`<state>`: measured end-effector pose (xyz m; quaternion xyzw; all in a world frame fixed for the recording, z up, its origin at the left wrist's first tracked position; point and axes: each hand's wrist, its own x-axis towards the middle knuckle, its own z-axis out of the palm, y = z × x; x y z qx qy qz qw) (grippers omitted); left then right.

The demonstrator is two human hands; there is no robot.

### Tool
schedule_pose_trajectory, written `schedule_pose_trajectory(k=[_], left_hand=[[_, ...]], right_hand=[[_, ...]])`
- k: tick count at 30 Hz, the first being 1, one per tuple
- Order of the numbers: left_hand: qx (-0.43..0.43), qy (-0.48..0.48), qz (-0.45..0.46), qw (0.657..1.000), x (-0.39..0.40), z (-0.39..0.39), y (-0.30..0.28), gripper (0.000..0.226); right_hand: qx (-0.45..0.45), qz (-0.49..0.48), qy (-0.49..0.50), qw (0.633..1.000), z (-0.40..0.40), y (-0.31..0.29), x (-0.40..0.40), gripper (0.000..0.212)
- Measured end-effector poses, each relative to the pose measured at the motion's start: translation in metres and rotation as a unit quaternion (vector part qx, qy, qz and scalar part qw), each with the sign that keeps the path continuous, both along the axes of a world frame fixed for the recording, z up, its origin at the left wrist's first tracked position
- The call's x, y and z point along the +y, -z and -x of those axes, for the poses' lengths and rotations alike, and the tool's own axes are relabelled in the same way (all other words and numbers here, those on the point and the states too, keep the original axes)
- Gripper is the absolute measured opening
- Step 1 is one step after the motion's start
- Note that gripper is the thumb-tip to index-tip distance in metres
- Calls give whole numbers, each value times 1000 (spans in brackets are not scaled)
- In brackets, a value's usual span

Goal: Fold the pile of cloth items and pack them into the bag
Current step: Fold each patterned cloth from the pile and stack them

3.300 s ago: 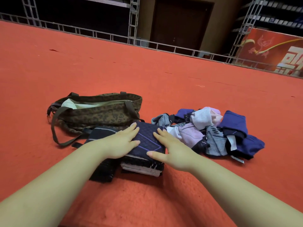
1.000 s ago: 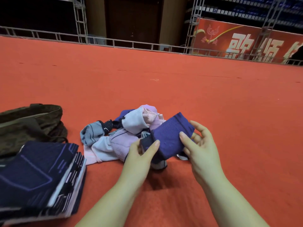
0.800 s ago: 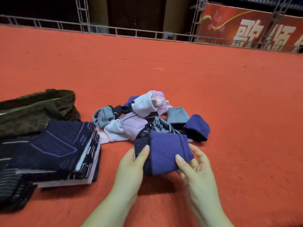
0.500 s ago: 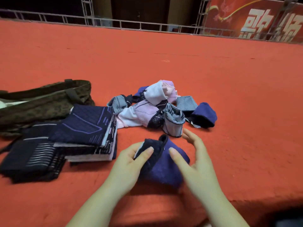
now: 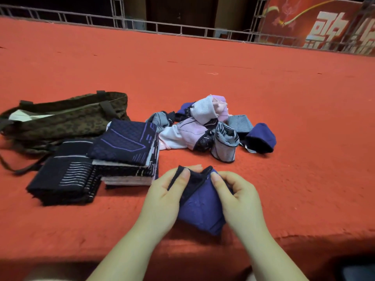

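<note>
Pinching purple cloth (image 5: pixel 199 207): left hand (image 5: pixel 162 201), right hand (image 5: pixel 241 201) fingers | bag (image 5: pixel 60 122): pale fabric inside

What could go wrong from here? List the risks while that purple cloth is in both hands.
The purple cloth sits near the table's front edge, pinched only at its dark band by the left hand and right hand; it may slide off. The taller folded stack leans, so a nudge might topple it.
</note>
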<state>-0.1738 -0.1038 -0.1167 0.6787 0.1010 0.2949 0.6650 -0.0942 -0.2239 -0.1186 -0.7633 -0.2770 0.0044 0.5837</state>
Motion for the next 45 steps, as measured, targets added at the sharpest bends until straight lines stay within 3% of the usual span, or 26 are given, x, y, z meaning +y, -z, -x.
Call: schedule_pose_trajectory(k=[5, 7, 12, 21, 24, 28, 30, 32, 36, 38, 41, 43, 45], left_hand=[[-52, -76, 214, 973, -4, -4, -9, 34], [-73, -92, 253, 960, -2, -5, -12, 32], [-100, -128, 284, 945, -2, -6, -20, 29], [-86, -204, 273, 936, 5, -2, -19, 31], [-40, -199, 249, 947, 5, -2, -15, 33], [85, -140, 249, 955, 9, -9, -1, 34], [142, -119, 285, 941, 8, -11, 10, 26], [172, -117, 322, 923, 8, -10, 21, 23], [192, -134, 352, 906, 13, -11, 39, 23], [206, -130, 278, 929, 14, -10, 43, 37], [227, -144, 36, 963, 6, 0, 45, 65], [194, -192, -187, 944, -1, 10, 45, 65], [151, -192, -379, 893, -4, 13, 48, 57]], right_hand=[[133, -86, 60, 986, -18, 4, -15, 20], [195, -119, 78, 970, -26, 8, -22, 23], [317, -215, 96, 919, -38, 7, -34, 23], [365, -245, 191, 878, -70, 14, -57, 19], [330, -197, 179, 905, -69, 14, -60, 24], [200, -12, 128, 971, -65, 12, -59, 32], [120, 86, 138, 979, -65, 13, -57, 31], [52, 121, 141, 981, -57, 13, -53, 13], [-101, 171, -5, 980, -32, 21, -44, 44], [-162, 251, -70, 952, -29, 35, -41, 57], [-167, 285, -58, 942, -31, 47, -40, 65], [-171, 285, -51, 942, -32, 48, -39, 66], [-173, 289, -62, 940, -35, 48, -40, 69]])
